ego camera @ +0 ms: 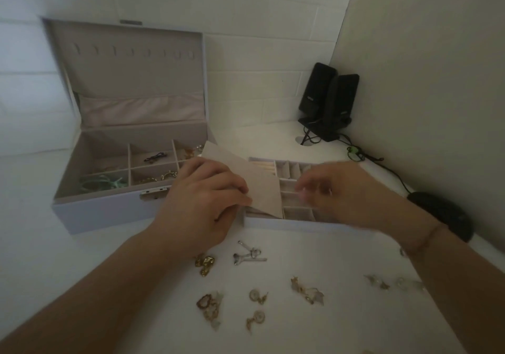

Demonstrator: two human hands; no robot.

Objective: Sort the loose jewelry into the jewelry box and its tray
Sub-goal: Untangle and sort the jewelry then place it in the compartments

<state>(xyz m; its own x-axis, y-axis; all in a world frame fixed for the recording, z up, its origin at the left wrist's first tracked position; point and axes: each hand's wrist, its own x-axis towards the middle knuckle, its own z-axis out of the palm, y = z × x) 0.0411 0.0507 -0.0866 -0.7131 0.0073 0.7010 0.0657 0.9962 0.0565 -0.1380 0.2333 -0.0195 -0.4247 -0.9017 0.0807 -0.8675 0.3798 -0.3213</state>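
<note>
Several loose pieces lie on the white tabletop (328, 326) in front of me: a chunky gold nugget earring (205, 264), a pair of silver stud earrings (250, 256), a gold openwork earring (209, 305), two small round pale drop earrings (257, 306) and a gold-and-clear cluster (308, 291), all near the front edge, within reach for sorting.

My left hand (203, 203) pinches a beige velvet flap (257, 187) between thumb and fingers, and holds it tilted up off the pale divided tray (296, 213). I judge this is done to uncover the compartments beneath so something can go in.

My right hand (341, 189) hovers over the tray's small cells; it is blurred, so whether its fingers hold an earring I cannot tell.

The lilac jewelry box (109, 214) stands open just left of the tray, lid upright against the wall, which keeps its compartments reachable. Those already hold a green band (101, 183), a dark hair tie (155, 157) and gold pieces (158, 178).

Most of the earrings are not yet put away.
</note>
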